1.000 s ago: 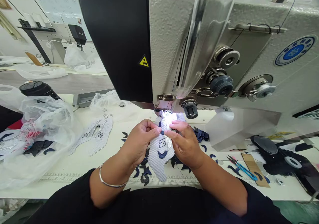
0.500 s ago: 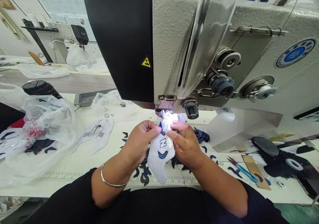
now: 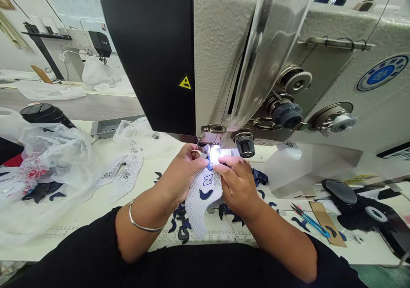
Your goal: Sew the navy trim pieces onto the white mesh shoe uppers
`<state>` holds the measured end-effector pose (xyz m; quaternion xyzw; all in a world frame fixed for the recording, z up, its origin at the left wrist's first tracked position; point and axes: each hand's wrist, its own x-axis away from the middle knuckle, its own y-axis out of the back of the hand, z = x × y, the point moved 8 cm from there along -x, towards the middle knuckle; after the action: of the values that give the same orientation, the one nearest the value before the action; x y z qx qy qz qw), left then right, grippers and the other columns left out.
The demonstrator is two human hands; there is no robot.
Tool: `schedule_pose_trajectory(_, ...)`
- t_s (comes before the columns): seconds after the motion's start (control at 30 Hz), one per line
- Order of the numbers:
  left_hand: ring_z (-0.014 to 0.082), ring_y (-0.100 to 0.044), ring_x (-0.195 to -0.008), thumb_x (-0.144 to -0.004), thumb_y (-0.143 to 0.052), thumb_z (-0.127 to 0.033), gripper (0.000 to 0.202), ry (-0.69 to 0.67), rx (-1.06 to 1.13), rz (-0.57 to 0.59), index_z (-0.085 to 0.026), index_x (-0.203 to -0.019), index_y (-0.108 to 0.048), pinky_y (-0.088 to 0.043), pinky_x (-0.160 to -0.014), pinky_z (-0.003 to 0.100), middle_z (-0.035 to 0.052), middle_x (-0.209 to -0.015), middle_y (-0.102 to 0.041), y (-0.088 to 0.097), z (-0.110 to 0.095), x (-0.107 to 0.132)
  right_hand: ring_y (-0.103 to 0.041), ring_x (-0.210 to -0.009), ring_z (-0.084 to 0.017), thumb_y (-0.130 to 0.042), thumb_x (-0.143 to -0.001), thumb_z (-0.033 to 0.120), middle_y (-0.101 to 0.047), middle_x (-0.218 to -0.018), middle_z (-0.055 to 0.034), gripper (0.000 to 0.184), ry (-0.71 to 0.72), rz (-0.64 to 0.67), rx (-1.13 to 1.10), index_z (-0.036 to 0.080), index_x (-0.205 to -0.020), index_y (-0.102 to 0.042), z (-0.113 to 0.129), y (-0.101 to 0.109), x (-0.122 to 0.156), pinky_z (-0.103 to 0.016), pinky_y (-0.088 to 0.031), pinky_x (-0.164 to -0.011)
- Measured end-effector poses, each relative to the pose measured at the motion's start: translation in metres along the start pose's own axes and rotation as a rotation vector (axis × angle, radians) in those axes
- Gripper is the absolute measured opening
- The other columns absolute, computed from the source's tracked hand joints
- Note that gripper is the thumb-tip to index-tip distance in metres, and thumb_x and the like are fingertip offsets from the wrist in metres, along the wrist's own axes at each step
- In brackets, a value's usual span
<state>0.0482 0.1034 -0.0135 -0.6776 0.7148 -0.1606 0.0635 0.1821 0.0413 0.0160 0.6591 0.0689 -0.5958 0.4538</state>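
Note:
A white textured shoe upper piece [image 3: 201, 200] lies under the lit needle area of a sewing machine [image 3: 221, 57]. It bears a dark "N" and a curved navy patch [image 3: 205, 194]. Another small navy patch [image 3: 210, 164] sits on it close to the presser foot. My left hand [image 3: 182, 173] grips the left edge, thumb on top by that patch. With thumb and fingertips, my right hand [image 3: 238, 183] holds the upper from the right, close to the light. The fingers beneath the fabric are hidden.
More navy patches [image 3: 181, 219] lie scattered around the upper, beside a printed ruler [image 3: 221, 236]. Another white upper [image 3: 123, 175] and a crumpled plastic bag [image 3: 57, 151] are at left. Blue thread snips [image 3: 310, 220] and a cardboard strip [image 3: 328, 224] lie at right.
Both hands have pushed the upper a little further towards the needle. My left fingers now reach up beside the presser foot, and the near patch sits closer to the light.

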Motion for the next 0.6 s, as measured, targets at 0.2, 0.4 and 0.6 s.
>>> schedule_pose_trajectory(0.2, 0.0102, -0.052, -0.064, -0.066, -0.073, -0.014, 0.03, 0.011, -0.01, 0.016, -0.021, -0.085, -0.051, -0.045, -0.06, 0.025, -0.0051, -0.074, -0.05, 0.0003, 0.0023, -0.0046, -0.062, -0.1, -0.024, -0.052, -0.092, 0.008, -0.067, -0.105, -0.0084, 0.024, -0.013, -0.007, 0.01, 0.021, -0.107, -0.066, -0.0019, -0.0011, -0.001, -0.042, -0.049, -0.087)
schedule_pose_trajectory(0.4, 0.0093, -0.05, -0.064, -0.063, -0.075, -0.015, 0.033, 0.019, -0.018, 0.021, -0.021, -0.085, -0.051, -0.043, -0.061, 0.024, -0.0062, -0.074, -0.048, 0.0004, 0.0022, -0.0025, -0.062, -0.102, -0.024, -0.054, -0.09, 0.008, -0.066, -0.108, -0.0076, 0.028, -0.001, -0.018, 0.013, 0.024, -0.111, -0.065, -0.0033, -0.0028, 0.004, -0.042, -0.049, -0.088)
schedule_pose_trajectory(0.6, 0.0092, -0.048, -0.063, -0.064, -0.075, -0.016, 0.032, 0.015, -0.049, 0.006, -0.021, -0.085, -0.052, -0.043, -0.06, 0.024, -0.0063, -0.072, -0.046, -0.0001, -0.0001, 0.0, -0.062, -0.101, -0.024, -0.052, -0.09, 0.006, -0.065, -0.108, -0.008, 0.028, -0.007, -0.007, -0.001, 0.023, -0.11, -0.064, -0.003, -0.0025, 0.0038, -0.042, -0.049, -0.085)
